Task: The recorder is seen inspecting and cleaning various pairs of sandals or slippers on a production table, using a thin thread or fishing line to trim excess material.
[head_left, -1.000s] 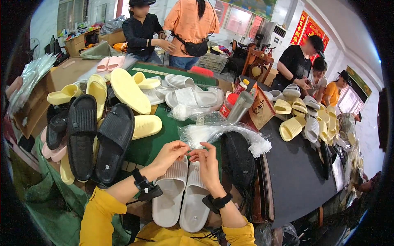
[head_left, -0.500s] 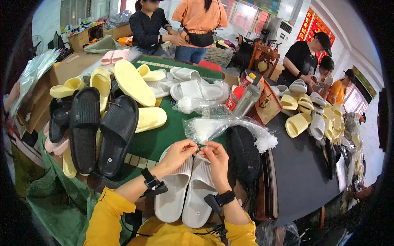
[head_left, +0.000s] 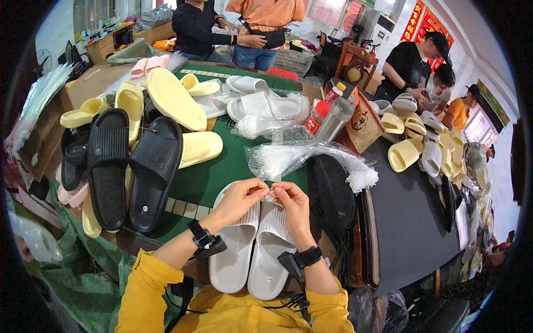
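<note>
A pair of pale grey slide sandals (head_left: 231, 266) lies side by side right in front of me, toes pointing away. Over their far ends my left hand (head_left: 244, 198) and my right hand (head_left: 290, 203) meet, thumbs and forefingers pinched together. Whatever lies between the fingertips is too small to make out. Just beyond the hands is a clear plastic bag (head_left: 311, 153) with a bundle of thin white plastic strands (head_left: 276, 162). A black pair of slides (head_left: 157, 175) stands to the left, joined by a thin strand.
Yellow slides (head_left: 176, 97) pile up behind the black ones. Beyond the bag are grey slides (head_left: 261, 106), a steel flask (head_left: 335, 123) and a red-lidded jar (head_left: 317, 115). A black mesh bag (head_left: 331, 202) lies right of my hands. More slides (head_left: 404, 154) cover the right table; several people stand behind.
My hands stay pinched together over the grey slides, with their fingertips shifted slightly. The view has tilted a little, and a person at the back has moved an arm.
</note>
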`<state>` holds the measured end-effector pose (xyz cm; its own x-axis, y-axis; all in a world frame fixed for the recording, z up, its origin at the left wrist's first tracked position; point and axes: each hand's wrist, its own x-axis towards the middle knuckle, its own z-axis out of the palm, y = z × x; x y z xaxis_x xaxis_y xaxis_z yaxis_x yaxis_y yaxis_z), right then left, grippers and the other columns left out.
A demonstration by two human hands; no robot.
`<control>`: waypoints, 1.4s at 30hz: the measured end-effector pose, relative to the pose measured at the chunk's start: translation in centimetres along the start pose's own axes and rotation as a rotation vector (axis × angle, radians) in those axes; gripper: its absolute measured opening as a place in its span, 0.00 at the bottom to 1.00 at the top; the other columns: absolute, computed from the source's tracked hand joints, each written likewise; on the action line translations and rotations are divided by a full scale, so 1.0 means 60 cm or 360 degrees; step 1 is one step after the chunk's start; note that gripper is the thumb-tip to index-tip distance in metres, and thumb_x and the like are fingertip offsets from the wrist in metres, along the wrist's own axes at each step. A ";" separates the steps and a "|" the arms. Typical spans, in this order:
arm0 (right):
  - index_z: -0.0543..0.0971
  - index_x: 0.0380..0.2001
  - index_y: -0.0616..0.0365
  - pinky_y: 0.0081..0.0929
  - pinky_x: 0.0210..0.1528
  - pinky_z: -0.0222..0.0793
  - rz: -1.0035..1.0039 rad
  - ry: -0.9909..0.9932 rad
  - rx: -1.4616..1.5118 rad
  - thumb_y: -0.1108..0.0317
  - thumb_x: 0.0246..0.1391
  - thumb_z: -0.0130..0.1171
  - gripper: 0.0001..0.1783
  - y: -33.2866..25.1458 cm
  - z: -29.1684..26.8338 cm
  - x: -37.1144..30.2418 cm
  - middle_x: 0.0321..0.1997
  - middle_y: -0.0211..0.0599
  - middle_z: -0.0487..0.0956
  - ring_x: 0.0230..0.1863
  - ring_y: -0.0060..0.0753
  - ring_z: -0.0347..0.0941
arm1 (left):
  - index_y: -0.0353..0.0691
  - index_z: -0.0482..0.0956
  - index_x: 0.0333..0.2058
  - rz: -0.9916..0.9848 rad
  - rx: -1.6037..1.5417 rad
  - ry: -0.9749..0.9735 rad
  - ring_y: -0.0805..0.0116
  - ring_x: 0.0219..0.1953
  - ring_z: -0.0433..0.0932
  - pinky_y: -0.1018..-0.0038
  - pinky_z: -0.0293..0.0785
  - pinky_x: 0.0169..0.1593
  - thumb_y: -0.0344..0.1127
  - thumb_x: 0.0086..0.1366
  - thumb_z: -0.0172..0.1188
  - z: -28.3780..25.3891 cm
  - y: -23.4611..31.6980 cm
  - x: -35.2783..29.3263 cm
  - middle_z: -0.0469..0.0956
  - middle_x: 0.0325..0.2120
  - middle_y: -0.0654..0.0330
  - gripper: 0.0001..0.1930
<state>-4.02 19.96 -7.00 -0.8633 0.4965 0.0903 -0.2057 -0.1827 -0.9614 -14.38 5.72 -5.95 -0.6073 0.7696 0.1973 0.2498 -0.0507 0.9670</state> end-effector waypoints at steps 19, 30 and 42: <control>0.80 0.36 0.58 0.13 0.33 0.64 0.0033 -0.0100 -0.0168 0.74 0.56 0.63 0.04 0.005 0.003 0.004 0.31 0.21 0.77 0.31 0.12 0.68 | 0.35 0.78 0.34 0.0063 0.0211 -0.0017 0.80 0.27 0.69 0.79 0.67 0.33 0.33 0.68 0.56 -0.006 0.003 -0.003 0.75 0.25 0.66 0.07; 0.78 0.34 0.58 0.13 0.34 0.66 0.0039 -0.0258 -0.0149 0.71 0.55 0.65 0.06 0.030 -0.011 0.019 0.31 0.24 0.78 0.32 0.13 0.70 | 0.34 0.74 0.31 -0.0005 0.0257 0.0000 0.79 0.24 0.67 0.79 0.65 0.29 0.28 0.66 0.55 -0.005 0.002 -0.005 0.71 0.22 0.66 0.05; 0.77 0.31 0.57 0.15 0.34 0.65 0.0104 -0.0272 -0.0030 0.70 0.56 0.64 0.06 0.030 -0.009 0.019 0.31 0.24 0.77 0.31 0.13 0.69 | 0.32 0.76 0.32 -0.0067 0.0134 0.0069 0.78 0.26 0.74 0.79 0.70 0.31 0.27 0.66 0.55 0.004 0.004 -0.001 0.77 0.23 0.63 0.05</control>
<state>-5.14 20.68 -8.76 -0.9406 0.3323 0.0690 -0.1395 -0.1933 -0.9712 -14.12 5.80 -5.77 -0.6503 0.7415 0.1653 0.2846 0.0360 0.9580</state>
